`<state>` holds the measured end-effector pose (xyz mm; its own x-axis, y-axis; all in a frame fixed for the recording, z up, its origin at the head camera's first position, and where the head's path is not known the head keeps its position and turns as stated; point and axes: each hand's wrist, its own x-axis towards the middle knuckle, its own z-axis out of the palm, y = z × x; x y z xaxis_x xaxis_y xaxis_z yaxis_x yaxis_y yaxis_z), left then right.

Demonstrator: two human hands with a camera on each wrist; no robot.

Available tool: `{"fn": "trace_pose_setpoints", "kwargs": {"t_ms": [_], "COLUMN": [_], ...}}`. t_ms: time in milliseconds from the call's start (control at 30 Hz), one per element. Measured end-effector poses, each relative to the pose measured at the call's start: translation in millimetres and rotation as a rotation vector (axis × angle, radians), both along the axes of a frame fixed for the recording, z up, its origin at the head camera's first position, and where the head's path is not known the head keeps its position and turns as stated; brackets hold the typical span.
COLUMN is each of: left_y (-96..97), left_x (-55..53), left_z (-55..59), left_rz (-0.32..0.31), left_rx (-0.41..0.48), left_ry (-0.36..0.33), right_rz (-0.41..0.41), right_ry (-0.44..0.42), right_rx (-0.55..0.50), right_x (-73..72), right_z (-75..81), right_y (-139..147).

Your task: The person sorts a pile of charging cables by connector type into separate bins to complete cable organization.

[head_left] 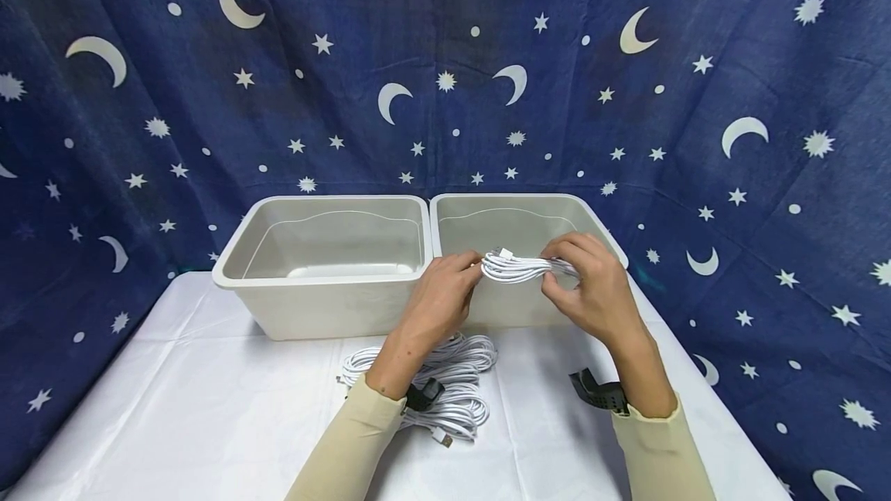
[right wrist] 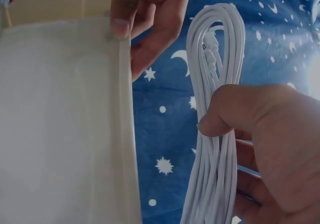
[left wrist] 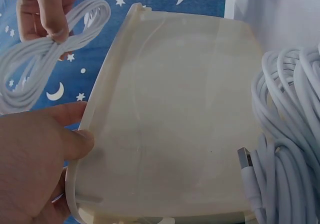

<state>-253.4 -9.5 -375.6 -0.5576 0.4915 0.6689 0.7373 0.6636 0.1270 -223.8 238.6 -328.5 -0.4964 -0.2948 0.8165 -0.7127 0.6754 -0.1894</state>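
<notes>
Right hand (head_left: 592,288) grips a coiled cable (head_left: 513,268), right of centre; left hand (head_left: 440,292) pinches the rim of the right bin (head_left: 515,308). Left bin (head_left: 327,311) stands alongside. Left forearm (head_left: 393,366) partly hides the cable pile (head_left: 465,376), lower centre.

Cables (head_left: 513,270) and bins (head_left: 320,311) are smooth plastic (perhaps matt), backdrop (head_left: 390,22) cloth.

I can pass over the tablecloth (head_left: 209,408) at left; cable pile (head_left: 465,406) blocks the middle. Room above left bin (head_left: 327,311); left hand (head_left: 440,284) and right hand (head_left: 592,284) crowd the front of the right bin (head_left: 522,312).
</notes>
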Motion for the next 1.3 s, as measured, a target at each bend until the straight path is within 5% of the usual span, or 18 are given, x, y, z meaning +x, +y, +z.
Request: {"fn": "trace_pose_setpoints", "kwargs": {"t_ms": [667,1300], "left_y": [1.4,1.3], "left_x": [-0.6,0.5], "left_z": [0.9,0.2], "left_rz": [-0.028,-0.023], "left_rx": [0.029,0.019], "left_ry": [-0.004,-0.002], "right_rz": [-0.149,-0.19], "right_ry": [-0.027,-0.064], "right_rx": [-0.07,-0.056], "right_x": [-44.2,-49.4], "right_z": [-17.5,-23.7], "right_y": [-4,-7]}}
